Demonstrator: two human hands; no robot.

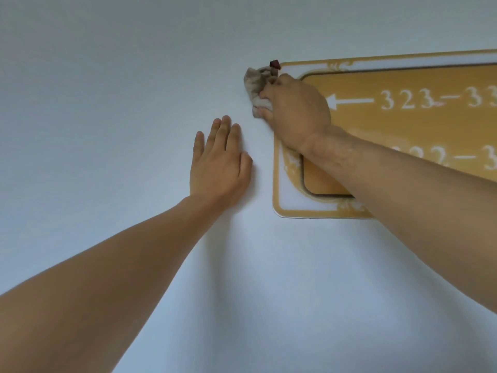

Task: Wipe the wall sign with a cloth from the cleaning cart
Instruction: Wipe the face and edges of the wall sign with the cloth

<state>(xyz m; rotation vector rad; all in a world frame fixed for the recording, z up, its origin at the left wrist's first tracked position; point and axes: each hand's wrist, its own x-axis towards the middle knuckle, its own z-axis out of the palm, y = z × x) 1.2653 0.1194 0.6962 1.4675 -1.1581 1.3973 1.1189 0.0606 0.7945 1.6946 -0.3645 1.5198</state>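
Observation:
A yellow and white wall sign [419, 84] with white room numbers and a left-pointing arrow hangs on the wall at the right. My right hand [295, 109] is shut on a crumpled grey-beige cloth [255, 82] and presses it against the sign's upper left corner. The cloth sticks out past the sign's left edge. My right forearm covers part of the sign's lower half. My left hand [219, 162] lies flat on the bare wall just left of the sign, fingers spread slightly, holding nothing.
A plain white wall [107, 103] fills the view. A small dark red object [274, 64] sits at the sign's top left corner, above the cloth. The cleaning cart is out of view.

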